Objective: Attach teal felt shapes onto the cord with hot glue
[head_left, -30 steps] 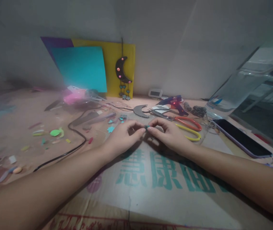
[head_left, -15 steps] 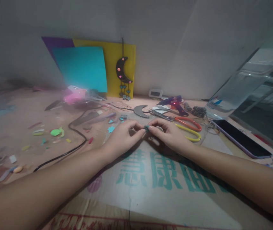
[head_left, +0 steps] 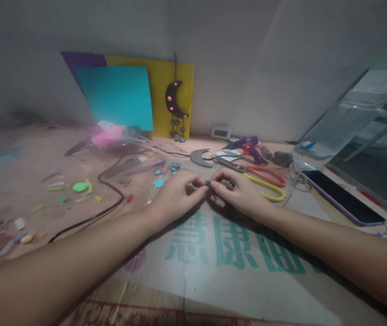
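Between my fingertips is a small grey-teal piece (head_left: 209, 182), too small to make out fully. My left hand (head_left: 181, 192) pinches it from the left with thumb and forefinger. From the right, my right hand (head_left: 239, 190) pinches the same piece. Just beyond the hands lies a grey crescent moon cutout (head_left: 200, 157) with a dark cord running from it. Red and yellow handled scissors (head_left: 266, 175) rest beside my right hand. Left of my left hand are a blue flower cutout (head_left: 158, 183) and other small blue pieces.
A glue gun (head_left: 253, 149) with a red light, a ball of grey yarn (head_left: 282, 158) and a phone (head_left: 345, 197) lie to the right. Foam scraps and a black cable (head_left: 91, 220) spread leftward. A crescent moon hanging (head_left: 173, 99) leans at the back against a yellow sheet (head_left: 159, 77).
Both hands stay in nearly the same place, still pinching the small piece. The piece looks slightly turned between the fingertips. The view has shifted a little.
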The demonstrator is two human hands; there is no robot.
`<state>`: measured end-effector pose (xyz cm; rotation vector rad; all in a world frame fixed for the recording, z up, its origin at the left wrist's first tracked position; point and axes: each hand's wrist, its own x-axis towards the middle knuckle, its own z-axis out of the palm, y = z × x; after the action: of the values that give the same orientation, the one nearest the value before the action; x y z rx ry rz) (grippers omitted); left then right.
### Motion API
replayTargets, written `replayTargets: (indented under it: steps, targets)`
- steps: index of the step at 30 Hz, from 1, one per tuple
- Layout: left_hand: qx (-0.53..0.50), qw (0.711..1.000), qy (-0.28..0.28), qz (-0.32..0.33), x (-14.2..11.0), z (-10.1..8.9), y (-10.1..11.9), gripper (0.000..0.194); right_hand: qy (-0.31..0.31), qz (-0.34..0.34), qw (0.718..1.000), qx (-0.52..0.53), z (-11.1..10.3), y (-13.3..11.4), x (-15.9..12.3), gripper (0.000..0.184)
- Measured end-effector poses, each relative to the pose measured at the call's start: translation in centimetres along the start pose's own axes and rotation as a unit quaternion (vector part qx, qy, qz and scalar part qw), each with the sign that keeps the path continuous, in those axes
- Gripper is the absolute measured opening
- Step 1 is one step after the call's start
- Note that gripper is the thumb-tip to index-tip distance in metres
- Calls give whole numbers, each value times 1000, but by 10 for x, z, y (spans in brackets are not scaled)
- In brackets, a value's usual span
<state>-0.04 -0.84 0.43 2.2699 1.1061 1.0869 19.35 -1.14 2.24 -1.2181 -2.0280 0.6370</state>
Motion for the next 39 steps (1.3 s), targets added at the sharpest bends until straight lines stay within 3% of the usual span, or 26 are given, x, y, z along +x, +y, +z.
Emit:
replayTargets:
  steps: [9,20,34,39]
  targets:
    - [-57,996,-17,-68,3,0,2,14,14,-24,999,23,-1,-1,-1,13]
    - [-91,993,-11,-80,4,2,-3,17,-14,-8,996,89,1,2,1,23]
    - [-144,984,-8,-102,5,2,-3,19,9,-21,999,26,1,3,2,18]
    - [-113,988,-3,-105,5,1,-2,18,-15,-18,998,65,1,5,2,22]
